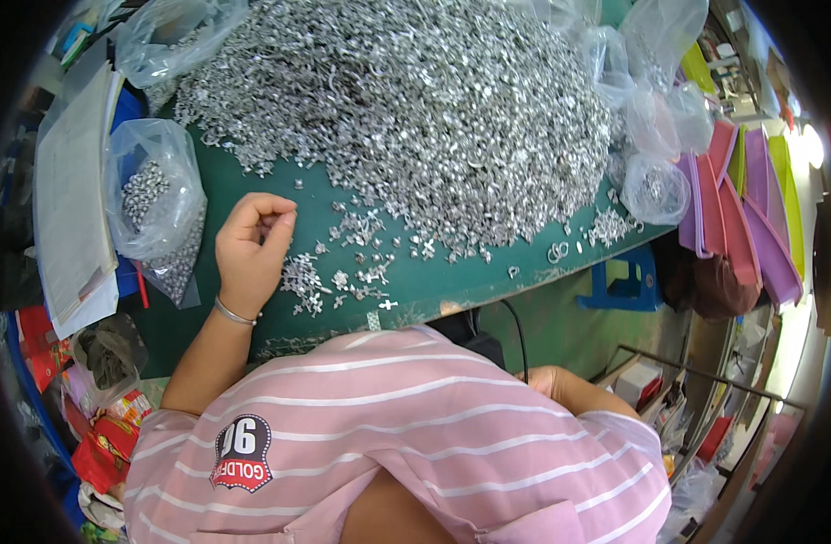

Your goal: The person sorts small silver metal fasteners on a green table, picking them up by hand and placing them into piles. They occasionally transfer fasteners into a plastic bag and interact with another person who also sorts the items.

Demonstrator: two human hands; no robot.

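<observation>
My left hand hovers over the left part of the green table with its fingers curled and thumb pressed toward them. Anything inside that pinch is too small or hidden to make out. Close by its thumb lie loose silver cross charms and other small metal pieces. Behind them rises a large heap of silver metal charms. My right hand is low beside my body, past the table's front edge, near a black cable. Its fingers are mostly hidden by my shirt.
A clear bag of silver beads stands at the left, beside a stack of papers. More clear bags sit at the right end. Beyond the table are a blue stool and pink, purple and green trays.
</observation>
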